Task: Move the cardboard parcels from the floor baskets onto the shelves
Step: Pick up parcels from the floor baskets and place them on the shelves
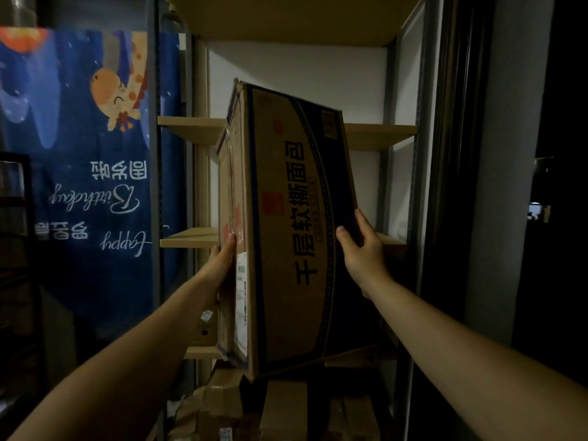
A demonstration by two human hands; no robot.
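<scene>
A large brown cardboard parcel (pixel 286 224) with dark blue print and black Chinese characters is held on end, tilted, in front of a metal shelf unit. My left hand (pixel 222 261) presses flat on its left face beside a white shipping label. My right hand (pixel 362 249) grips its right edge, thumb on the front. Light wooden shelves (pixel 378 135) run behind the parcel at several heights. The parcel hides the middle of the shelves.
More cardboard parcels (pixel 283 412) lie stacked low below the held one. A blue birthday banner (pixel 86 173) hangs upside down at the left behind a grey upright post (pixel 155 186). A dark rack stands at the far left, and a dark door frame at the right.
</scene>
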